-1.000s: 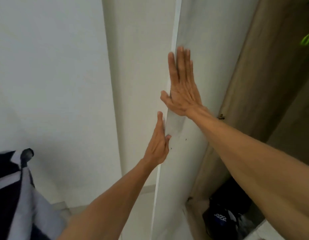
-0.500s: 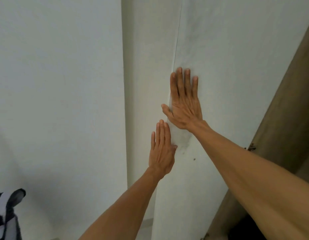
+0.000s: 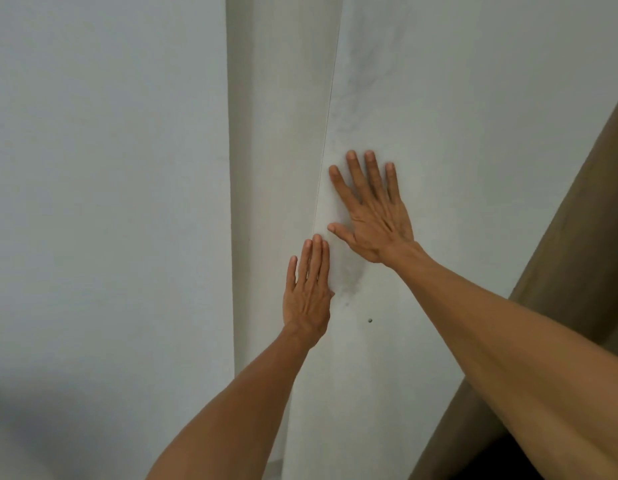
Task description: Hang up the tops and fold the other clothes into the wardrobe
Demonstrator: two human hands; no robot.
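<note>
Both hands flat on the white wardrobe door [image 3: 439,133], palms against the panel, nothing gripped.

Right hand [image 3: 373,216]: just right of frame centre, fingers spread wide and pointing to 12 o'clock, thumb out toward 9 o'clock. Index fingertip sits just beside the thin vertical seam [image 3: 326,133] on the door's left edge.

Left hand [image 3: 309,292]: at 7 o'clock from the right hand, lower on the panel. Fingers straight and close together, narrow, pointing to 12 o'clock. It straddles the bottom of the visible seam, fingertips just beside the right thumb; cannot tell if they touch.

Door surface: grey smudges near the hands, one small dark spot [image 3: 369,320] at 5 o'clock from the left hand.

Left of the seam: narrow white vertical panel [image 3: 276,116], then a plain white wall [image 3: 106,168] filling the 9 o'clock side.

Brown wood-tone panel [image 3: 577,254] runs diagonally along the 3 to 5 o'clock edge, behind the right forearm. Dark gap at 5 o'clock, contents not readable.

Both forearms are bare, coming in from the bottom edge at 6 and 4 o'clock.

Clothes not visible; the wardrobe is dead ahead, door edge flush at the seam.
</note>
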